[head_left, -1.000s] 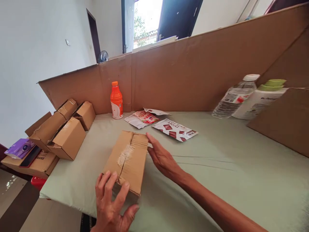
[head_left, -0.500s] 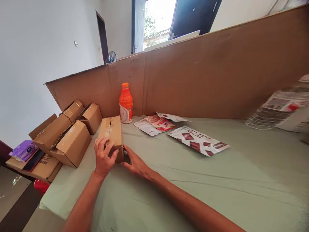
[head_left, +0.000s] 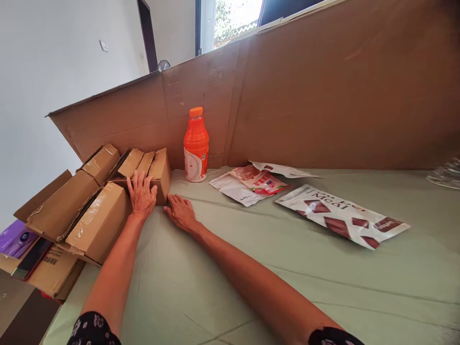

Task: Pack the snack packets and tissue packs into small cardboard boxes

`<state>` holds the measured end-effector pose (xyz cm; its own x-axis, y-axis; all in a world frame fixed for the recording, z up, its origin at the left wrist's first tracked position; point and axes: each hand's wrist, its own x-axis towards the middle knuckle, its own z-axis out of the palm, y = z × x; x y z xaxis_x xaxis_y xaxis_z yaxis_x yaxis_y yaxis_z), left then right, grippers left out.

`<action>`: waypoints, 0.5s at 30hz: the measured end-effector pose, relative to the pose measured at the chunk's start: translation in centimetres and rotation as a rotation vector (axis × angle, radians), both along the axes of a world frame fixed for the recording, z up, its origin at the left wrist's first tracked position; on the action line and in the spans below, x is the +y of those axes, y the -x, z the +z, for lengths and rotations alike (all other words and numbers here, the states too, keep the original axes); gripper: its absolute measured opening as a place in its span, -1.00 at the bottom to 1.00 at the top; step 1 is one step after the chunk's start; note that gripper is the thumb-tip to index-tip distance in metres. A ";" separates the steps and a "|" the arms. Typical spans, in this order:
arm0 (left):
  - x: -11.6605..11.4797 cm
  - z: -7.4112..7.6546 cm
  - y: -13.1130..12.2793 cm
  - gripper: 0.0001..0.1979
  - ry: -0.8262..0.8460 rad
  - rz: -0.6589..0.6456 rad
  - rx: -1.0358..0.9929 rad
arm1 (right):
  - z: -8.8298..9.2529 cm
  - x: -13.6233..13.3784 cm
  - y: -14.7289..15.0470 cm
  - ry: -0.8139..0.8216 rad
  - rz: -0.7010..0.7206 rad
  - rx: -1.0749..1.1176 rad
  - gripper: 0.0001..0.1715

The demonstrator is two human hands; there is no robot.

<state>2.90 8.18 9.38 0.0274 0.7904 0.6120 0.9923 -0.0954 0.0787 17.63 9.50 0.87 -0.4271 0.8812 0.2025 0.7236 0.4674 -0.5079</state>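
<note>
While hands (head_left: 142, 194) touch it, box (head_left: 155, 165) (flat) points away.

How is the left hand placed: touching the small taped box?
Touching. The head view shows the left hand laid flat on the near end of the small taped box.

A table (head_left: 251, 278) under pale green cloth carries a cluster of cardboard boxes (head_left: 100, 218) at its left edge, a taped box (head_left: 161, 168) beside them, an orange bottle (head_left: 196, 143) upright, and three flat pouches (head_left: 341, 215)
</note>
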 end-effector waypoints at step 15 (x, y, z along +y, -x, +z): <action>-5.5 0.1 -3.0 -0.31 0.103 0.071 -0.061 | 3.1 -4.8 -1.2 -0.200 0.120 -0.145 -0.41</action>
<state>5.91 2.71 9.47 -0.0656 0.8476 0.5266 0.9893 -0.0136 0.1451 18.87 4.67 3.98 -0.5628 0.7715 0.2966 0.7155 0.6344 -0.2924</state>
